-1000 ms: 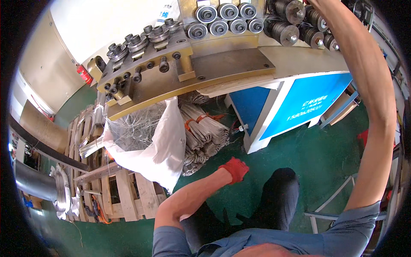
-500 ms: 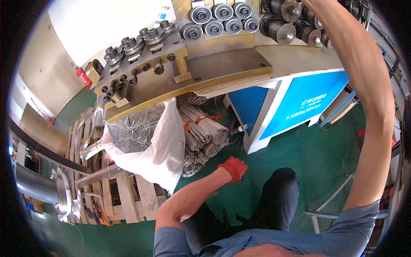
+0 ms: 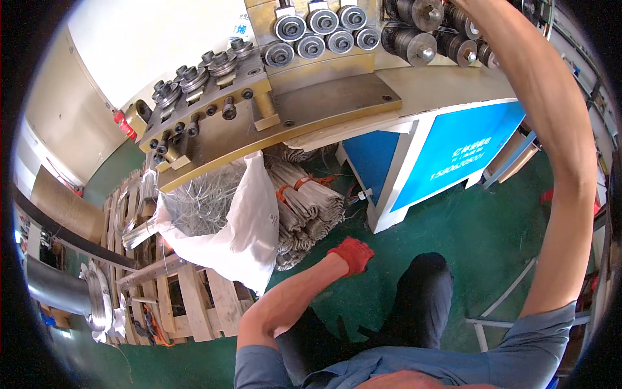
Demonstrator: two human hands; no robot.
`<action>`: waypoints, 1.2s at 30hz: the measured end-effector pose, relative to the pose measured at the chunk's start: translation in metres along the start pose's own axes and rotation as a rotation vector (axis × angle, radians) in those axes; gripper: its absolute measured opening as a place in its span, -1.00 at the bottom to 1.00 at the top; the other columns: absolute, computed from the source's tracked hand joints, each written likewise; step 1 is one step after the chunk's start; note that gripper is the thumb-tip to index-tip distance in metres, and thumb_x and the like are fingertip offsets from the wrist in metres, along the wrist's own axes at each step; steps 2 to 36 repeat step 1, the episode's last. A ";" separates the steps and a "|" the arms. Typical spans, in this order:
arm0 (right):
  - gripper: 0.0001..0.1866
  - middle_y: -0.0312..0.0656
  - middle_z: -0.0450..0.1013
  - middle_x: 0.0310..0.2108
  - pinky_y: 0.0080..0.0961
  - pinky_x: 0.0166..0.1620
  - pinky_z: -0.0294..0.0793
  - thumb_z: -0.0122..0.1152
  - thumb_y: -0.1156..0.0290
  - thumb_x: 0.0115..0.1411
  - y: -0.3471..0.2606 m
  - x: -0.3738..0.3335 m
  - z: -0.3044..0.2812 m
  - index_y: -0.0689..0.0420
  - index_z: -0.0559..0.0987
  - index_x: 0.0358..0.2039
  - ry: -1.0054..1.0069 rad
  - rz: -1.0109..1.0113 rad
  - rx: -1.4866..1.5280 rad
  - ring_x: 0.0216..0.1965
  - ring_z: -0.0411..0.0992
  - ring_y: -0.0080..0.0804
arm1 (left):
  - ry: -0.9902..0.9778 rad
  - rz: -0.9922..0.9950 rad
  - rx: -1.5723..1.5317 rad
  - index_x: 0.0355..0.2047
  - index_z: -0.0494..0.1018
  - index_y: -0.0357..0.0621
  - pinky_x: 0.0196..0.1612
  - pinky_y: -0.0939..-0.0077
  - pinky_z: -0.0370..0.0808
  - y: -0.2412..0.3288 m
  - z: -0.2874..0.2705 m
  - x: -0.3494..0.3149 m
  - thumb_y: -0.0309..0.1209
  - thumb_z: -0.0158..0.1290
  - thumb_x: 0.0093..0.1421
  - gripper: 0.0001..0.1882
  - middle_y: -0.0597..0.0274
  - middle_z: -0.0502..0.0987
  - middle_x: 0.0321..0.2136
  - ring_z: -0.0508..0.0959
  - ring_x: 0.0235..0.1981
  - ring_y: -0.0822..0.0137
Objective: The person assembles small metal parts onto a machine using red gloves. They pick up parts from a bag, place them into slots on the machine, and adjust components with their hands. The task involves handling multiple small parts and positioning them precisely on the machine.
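My left hand [image 3: 353,255], in a red work glove, hangs in front of my knees with its fingers curled into a fist. Nothing sticks out of that fist. My right forearm [image 3: 562,123] reaches up along the right side to the top edge, where the hand is cut off from view. Nearest to that arm's upper end are stacks of dark ridged rollers [image 3: 414,48] on a machine. Two rows of round steel rollers [image 3: 324,21] sit left of them on a brass-coloured plate. A metal straightening block with grooved wheels [image 3: 223,65] stands farther left.
The machine stands on a white and blue cabinet [image 3: 453,159]. Below its edge are a white sack [image 3: 249,227] of tangled wire and tied bundles of metal strips [image 3: 308,207]. A wooden pallet [image 3: 194,305] lies at left, near a wire coil [image 3: 97,301]. A red extinguisher [image 3: 124,124] stands by the wall.
The view has shifted slightly, so the machine's rollers appear a little farther left and lower. My left fist and right arm have hardly moved.
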State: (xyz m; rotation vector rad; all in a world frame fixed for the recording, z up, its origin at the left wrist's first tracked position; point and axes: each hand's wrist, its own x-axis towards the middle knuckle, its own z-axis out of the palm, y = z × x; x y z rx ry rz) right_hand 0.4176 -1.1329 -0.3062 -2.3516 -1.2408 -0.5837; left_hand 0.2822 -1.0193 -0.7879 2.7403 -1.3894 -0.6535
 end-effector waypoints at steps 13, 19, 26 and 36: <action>-0.66 -0.13 0.56 -0.31 -0.52 -0.16 0.42 0.19 0.22 0.06 0.001 -0.002 -0.001 0.15 0.60 -0.22 0.003 0.004 0.000 -0.31 0.48 -0.39 | -0.006 -0.005 -0.002 -0.14 0.44 -0.03 -0.08 0.11 0.42 -0.002 0.004 0.002 -0.13 0.15 -0.03 -0.55 0.08 0.49 -0.16 0.49 -0.11 0.06; -0.66 -0.13 0.56 -0.31 -0.52 -0.16 0.42 0.19 0.22 0.06 0.001 -0.002 -0.001 0.15 0.60 -0.22 0.003 0.004 0.000 -0.31 0.48 -0.39 | -0.006 -0.005 -0.002 -0.14 0.44 -0.03 -0.08 0.11 0.42 -0.002 0.004 0.002 -0.13 0.15 -0.03 -0.55 0.08 0.49 -0.16 0.49 -0.11 0.06; -0.66 -0.13 0.56 -0.31 -0.52 -0.16 0.42 0.19 0.22 0.06 0.001 -0.002 -0.001 0.15 0.60 -0.22 0.003 0.004 0.000 -0.31 0.48 -0.39 | -0.006 -0.005 -0.002 -0.14 0.44 -0.03 -0.08 0.11 0.42 -0.002 0.004 0.002 -0.13 0.15 -0.03 -0.55 0.08 0.49 -0.16 0.49 -0.11 0.06; -0.66 -0.13 0.56 -0.31 -0.52 -0.16 0.42 0.19 0.22 0.06 0.001 -0.002 -0.001 0.15 0.60 -0.22 0.003 0.004 0.000 -0.31 0.48 -0.39 | -0.006 -0.005 -0.002 -0.14 0.44 -0.03 -0.08 0.11 0.42 -0.002 0.004 0.002 -0.13 0.15 -0.03 -0.55 0.08 0.49 -0.16 0.49 -0.11 0.06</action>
